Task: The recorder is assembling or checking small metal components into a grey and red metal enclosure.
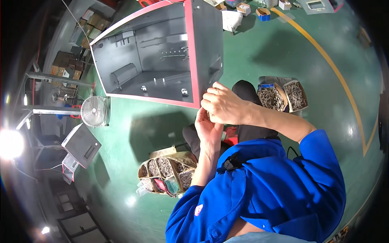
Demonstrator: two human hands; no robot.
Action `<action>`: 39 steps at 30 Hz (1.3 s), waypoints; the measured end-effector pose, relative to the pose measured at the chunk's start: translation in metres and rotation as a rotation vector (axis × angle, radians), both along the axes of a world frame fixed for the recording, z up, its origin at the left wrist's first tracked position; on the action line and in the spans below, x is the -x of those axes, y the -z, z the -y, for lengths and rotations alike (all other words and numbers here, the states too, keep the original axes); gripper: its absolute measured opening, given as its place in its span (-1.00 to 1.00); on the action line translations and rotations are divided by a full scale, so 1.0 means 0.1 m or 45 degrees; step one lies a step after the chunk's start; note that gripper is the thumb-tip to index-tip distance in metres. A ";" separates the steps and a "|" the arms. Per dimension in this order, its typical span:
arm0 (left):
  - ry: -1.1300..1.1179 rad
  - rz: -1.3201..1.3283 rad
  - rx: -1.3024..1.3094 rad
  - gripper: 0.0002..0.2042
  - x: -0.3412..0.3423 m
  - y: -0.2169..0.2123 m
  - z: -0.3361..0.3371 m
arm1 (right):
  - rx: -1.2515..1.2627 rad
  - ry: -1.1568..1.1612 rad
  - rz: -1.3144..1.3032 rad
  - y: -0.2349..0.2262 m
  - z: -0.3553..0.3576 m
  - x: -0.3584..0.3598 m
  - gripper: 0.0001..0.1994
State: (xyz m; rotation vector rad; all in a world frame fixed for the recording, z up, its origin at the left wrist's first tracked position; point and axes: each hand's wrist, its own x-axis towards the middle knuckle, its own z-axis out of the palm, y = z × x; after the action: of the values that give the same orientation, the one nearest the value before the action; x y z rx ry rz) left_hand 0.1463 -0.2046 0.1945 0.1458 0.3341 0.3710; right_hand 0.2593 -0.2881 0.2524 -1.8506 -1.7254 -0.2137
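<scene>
My right hand (225, 104) is closed, its fingers curled together at the lower right corner of a grey metal cabinet (206, 36) with a pink-red front frame. Just below it, my left hand (208, 127) points upward, with its fingertips brought together against the right hand. Whatever lies between the fingers is too small or too well covered to make out. The cabinet is open at the front and tilted in view, and several small white fittings (184, 92) sit on its inner floor.
A divided carton (165, 168) of small metal parts stands on the green floor at my left knee. Two boxes of similar parts (270, 97) are by my right knee. Farther left are a round floor fan (94, 111) and another grey cabinet (83, 145). A yellow line (324, 54) curves across the floor at right.
</scene>
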 end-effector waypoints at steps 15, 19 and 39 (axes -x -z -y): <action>-0.128 0.145 0.445 -0.60 -0.09 -0.46 0.28 | -0.690 0.021 -0.595 -0.94 0.24 -0.75 -0.94; -0.128 0.146 0.439 -0.59 -0.08 -0.49 0.29 | -0.899 0.348 -0.534 -1.28 0.17 -1.33 -0.85; -0.337 0.184 0.259 -0.56 0.14 -0.44 0.06 | -0.991 0.110 -0.513 -1.18 -0.68 -1.47 -0.91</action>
State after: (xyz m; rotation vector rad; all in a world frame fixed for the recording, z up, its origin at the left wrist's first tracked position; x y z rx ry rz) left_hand 0.1327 -0.2108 0.2386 -0.1255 0.2464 0.6032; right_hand 0.4059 -0.2202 0.3705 -1.2720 -1.0658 -0.4400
